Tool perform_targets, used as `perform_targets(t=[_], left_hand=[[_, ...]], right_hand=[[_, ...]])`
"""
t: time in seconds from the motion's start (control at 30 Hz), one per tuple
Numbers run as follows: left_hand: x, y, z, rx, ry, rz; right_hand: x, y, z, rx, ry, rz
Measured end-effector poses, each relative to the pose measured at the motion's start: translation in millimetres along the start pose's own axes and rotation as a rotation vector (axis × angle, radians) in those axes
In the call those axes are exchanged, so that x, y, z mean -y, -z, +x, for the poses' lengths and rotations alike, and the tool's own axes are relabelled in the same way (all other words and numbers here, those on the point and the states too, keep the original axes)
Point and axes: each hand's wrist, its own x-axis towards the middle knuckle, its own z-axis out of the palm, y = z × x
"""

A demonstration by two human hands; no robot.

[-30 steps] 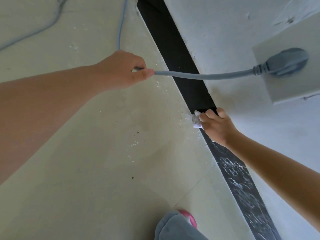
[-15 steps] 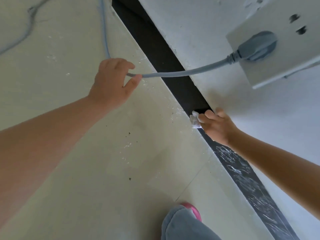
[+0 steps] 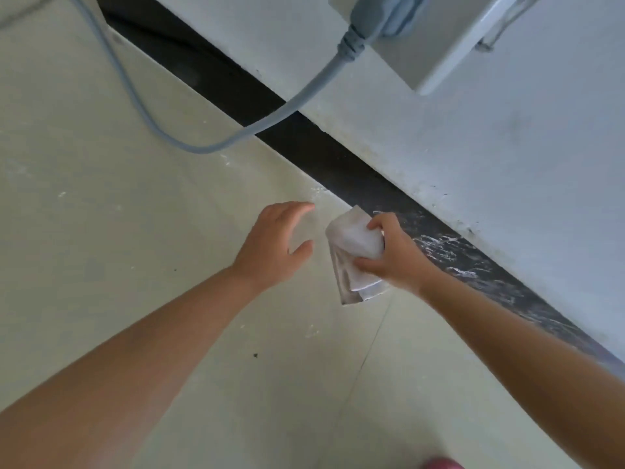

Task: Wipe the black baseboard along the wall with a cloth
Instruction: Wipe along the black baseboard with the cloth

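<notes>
The right hand [image 3: 395, 257] holds a folded white cloth [image 3: 351, 252], with the fingers on its top edge and the thumb under it. The cloth is lifted off the black baseboard [image 3: 331, 157], and only its upper corner is close to the lower edge of the baseboard. The left hand [image 3: 274, 247] is open and empty, with the fingers spread and a little curved, just beside the cloth and above the pale floor [image 3: 101, 231]. The baseboard runs diagonally between the floor and the white wall [image 3: 473, 147]. Its part beside the right hand has white smears. A grey cable [image 3: 216, 147] hangs from a plug [image 3: 378, 11] in the wall socket [image 3: 436, 38], crosses the baseboard and lies in a loop on the floor.
</notes>
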Motion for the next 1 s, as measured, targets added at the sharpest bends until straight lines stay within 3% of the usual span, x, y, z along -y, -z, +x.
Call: perform_targets(t=[0.13, 0.3, 0.37, 0.43, 0.5, 0.63, 0.7, 0.9, 1.0], left_hand=[[-6.5, 0.0, 1.3, 0.175, -0.091, -0.01], [-17.1, -12.8, -4.5, 0.366, 0.085, -0.169], [-27.3, -15.6, -6.3, 0.349, 0.126, -0.215], [-35.5, -20.4, -7.6, 0.293, 0.059, -0.075], [-41.4, -24.4, -8.9, 0.248, 0.035, 0.043], [-45.6, -25.6, -10.4, 0.254, 0.114, 0.014], [-42.6, -25.0, -4.8, 0.16, 0.197, 0.06], [-27.7, -19.5, 28.9, -0.292, 0.671, 0.006], [-17.2, -6.5, 43.0, -0.417, 0.714, 0.004]], right_hand=[[-1.9, -1.8, -19.8, 0.267, 0.093, 0.153], [-7.9, 7.5, -25.3, 0.07, 0.126, 0.326], [-10.5, 9.6, -28.6, -0.019, 0.101, 0.332], [-12.5, 9.3, -33.0, -0.063, 0.09, 0.383], [-14.8, 7.4, -37.2, -0.071, 0.083, 0.419], [-22.8, 3.4, -41.9, -0.055, 0.059, 0.539], [-31.1, 0.8, -43.2, -0.139, 0.008, 0.528], [-71.9, -26.2, -56.8, -0.295, -0.08, 0.077], [-84.0, -40.4, -62.2, -0.411, -0.111, -0.08]])
